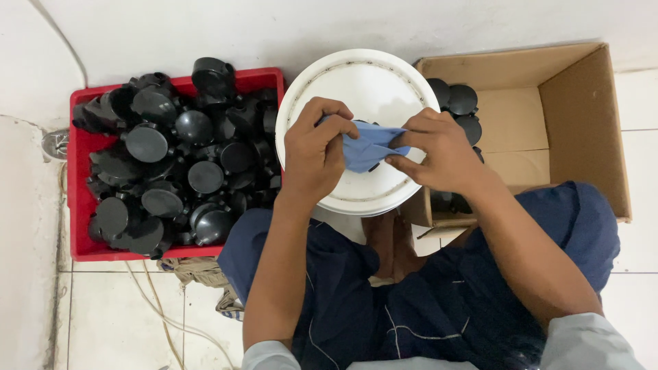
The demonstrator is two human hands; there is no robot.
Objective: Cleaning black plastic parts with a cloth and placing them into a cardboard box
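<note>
Head view, looking down on a seated person in dark blue trousers, on a white tiled floor [116, 315].

Left hand [314, 154]: closed, fingers curled around the left end of a blue cloth [367, 145]. Right hand [435, 152]: closed, fingertips pinching the right end of the same cloth. The cloth is bunched between both hands; a small dark part shows just under its near edge, too hidden to identify.

Both hands sit above a round white bucket lid [367, 82], which lies in the middle of the scene, between the two containers.

Left of the lid: a red crate [81, 199] piled full with black round plastic parts [171, 157], some lying face up, some tilted. The crate's right edge is just beside the lid.

Right of the lid: an open cardboard box [582, 109], its far flap standing upright. A few black caps [460, 103] of the same kind lie in its left end, partly hidden by the right hand; the rest of the box floor shows bare cardboard.

Near the crate: a crumpled rag [199, 270] and thin pale cords [154, 308] lie on the floor
</note>
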